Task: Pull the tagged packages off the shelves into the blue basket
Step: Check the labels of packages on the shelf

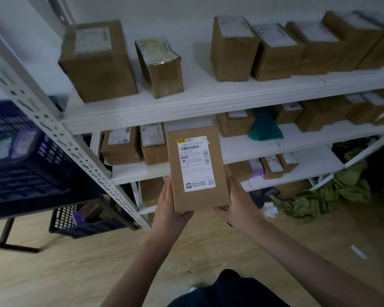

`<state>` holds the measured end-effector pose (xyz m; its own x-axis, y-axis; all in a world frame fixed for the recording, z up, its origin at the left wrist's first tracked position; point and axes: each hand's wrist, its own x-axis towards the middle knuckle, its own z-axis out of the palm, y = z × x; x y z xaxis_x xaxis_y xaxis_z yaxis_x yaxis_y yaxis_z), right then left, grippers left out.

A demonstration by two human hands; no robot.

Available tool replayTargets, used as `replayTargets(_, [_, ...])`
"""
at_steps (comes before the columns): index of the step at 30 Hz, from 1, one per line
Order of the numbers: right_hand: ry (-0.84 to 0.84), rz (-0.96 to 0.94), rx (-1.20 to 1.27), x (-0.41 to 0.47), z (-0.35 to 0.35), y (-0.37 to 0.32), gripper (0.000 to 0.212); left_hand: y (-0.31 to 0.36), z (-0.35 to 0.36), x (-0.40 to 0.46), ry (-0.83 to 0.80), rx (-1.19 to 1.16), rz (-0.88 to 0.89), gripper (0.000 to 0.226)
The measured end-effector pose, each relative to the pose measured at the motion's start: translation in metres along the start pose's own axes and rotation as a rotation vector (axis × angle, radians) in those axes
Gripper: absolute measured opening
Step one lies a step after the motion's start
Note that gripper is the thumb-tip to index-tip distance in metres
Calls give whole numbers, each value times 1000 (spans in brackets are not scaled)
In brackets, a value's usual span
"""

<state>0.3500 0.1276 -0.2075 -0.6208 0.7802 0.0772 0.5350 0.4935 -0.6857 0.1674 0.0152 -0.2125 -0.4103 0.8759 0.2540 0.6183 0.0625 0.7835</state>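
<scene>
A flat brown cardboard package [186, 196] with a white shipping label facing me is held upright in front of the shelves. My left hand [170, 206] grips its lower left edge and my right hand [238, 203] grips its lower right edge. A blue basket [20, 173] sits raised at the left, with a white-labelled parcel and a purple one inside. The white shelves [186, 107] carry many more labelled brown boxes, such as a large box [98, 63] on the upper board.
A perforated white upright [53, 129] of the rack slants between the basket and the shelves. A second dark crate [80, 220] sits on the wooden floor beneath. Green cloth [324, 196] and crumpled paper [269, 209] lie at the right. A teal bag [264, 125] rests on the middle shelf.
</scene>
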Motion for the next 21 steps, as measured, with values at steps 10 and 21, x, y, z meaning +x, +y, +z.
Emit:
replayTargets(10, [-86, 88, 27, 25, 1, 34, 89, -21, 28, 25, -125, -36, -62, 96])
replayTargets(21, [-307, 115, 6, 158, 9, 77, 83, -43, 54, 115, -72, 45, -359, 90])
